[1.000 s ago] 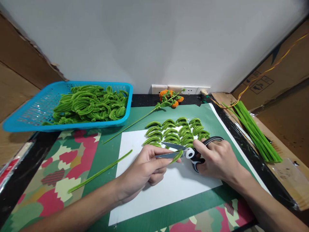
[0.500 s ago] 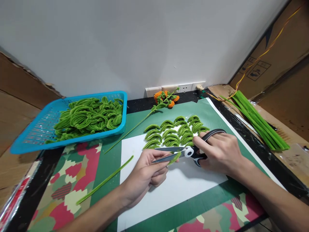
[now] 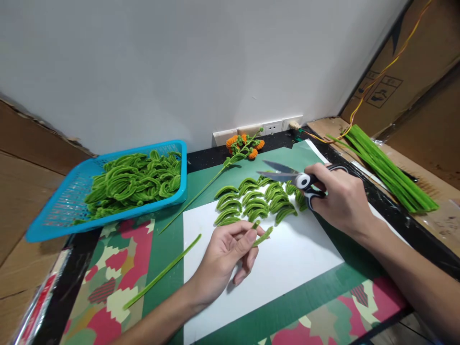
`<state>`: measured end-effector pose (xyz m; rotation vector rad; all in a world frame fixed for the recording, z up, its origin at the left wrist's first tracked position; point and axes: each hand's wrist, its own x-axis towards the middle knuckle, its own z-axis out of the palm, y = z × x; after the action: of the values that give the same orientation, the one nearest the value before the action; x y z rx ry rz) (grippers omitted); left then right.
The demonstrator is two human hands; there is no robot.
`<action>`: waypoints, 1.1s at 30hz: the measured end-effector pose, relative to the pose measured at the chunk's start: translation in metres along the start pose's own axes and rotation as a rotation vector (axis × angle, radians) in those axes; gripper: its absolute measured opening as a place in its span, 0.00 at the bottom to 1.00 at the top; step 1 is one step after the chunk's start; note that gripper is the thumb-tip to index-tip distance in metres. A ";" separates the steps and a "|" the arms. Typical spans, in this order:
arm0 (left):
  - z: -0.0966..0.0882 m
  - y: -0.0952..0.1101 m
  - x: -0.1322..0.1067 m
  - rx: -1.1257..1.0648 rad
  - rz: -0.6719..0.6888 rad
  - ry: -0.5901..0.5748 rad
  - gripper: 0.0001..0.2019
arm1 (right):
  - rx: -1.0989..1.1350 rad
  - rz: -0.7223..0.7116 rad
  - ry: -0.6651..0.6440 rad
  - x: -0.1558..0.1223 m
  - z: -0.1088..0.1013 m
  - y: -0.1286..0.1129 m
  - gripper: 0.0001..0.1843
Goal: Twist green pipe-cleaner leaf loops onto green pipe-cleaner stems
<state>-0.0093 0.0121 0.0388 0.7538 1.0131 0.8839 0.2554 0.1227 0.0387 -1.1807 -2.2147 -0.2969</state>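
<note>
My left hand rests on the white paper sheet and pinches a short green pipe-cleaner piece between thumb and fingers. My right hand grips black-handled scissors, blades slightly apart, lifted above the rows of curved green pipe-cleaner leaves lying at the sheet's far edge. A long straight green pipe cleaner lies on the mat to the left of my left hand.
A blue basket of green leaf pieces stands at the back left. An orange-flowered stem lies by the wall sockets. A bundle of long green pipe cleaners lies at the right on cardboard. Cardboard walls flank both sides.
The scissors have lifted away from the piece in my left hand, up and to the right over the leaf rows. My left hand still pinches the short green piece.
</note>
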 end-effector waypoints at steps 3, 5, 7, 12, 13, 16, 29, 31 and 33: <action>0.000 0.000 -0.002 0.069 -0.015 -0.017 0.22 | 0.078 0.132 -0.025 0.005 -0.001 0.007 0.13; 0.000 0.000 -0.002 0.091 -0.018 -0.022 0.23 | 0.131 0.202 -0.037 0.009 -0.002 0.010 0.10; -0.001 0.000 -0.002 0.099 -0.018 -0.029 0.24 | 0.177 0.262 -0.053 0.011 -0.003 0.012 0.07; -0.002 -0.001 -0.001 0.093 -0.019 -0.058 0.22 | 0.251 0.337 -0.106 0.013 0.000 0.020 0.05; -0.002 -0.001 0.000 0.087 -0.020 -0.063 0.22 | 0.250 0.341 -0.116 0.013 0.001 0.022 0.06; -0.002 -0.001 0.000 0.068 -0.014 -0.064 0.21 | 0.188 0.357 -0.165 0.012 0.004 0.029 0.11; -0.004 -0.004 0.002 0.176 0.030 -0.059 0.21 | 0.111 0.341 -0.329 0.008 0.012 0.069 0.31; -0.005 -0.007 0.002 0.248 0.054 -0.054 0.23 | 0.117 0.339 -0.327 0.010 0.009 0.068 0.32; -0.005 -0.008 0.002 0.348 0.096 -0.060 0.23 | 0.099 0.348 -0.325 0.012 0.007 0.065 0.34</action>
<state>-0.0115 0.0104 0.0293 1.1239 1.0986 0.7695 0.3003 0.1721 0.0348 -1.6194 -2.2027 0.1564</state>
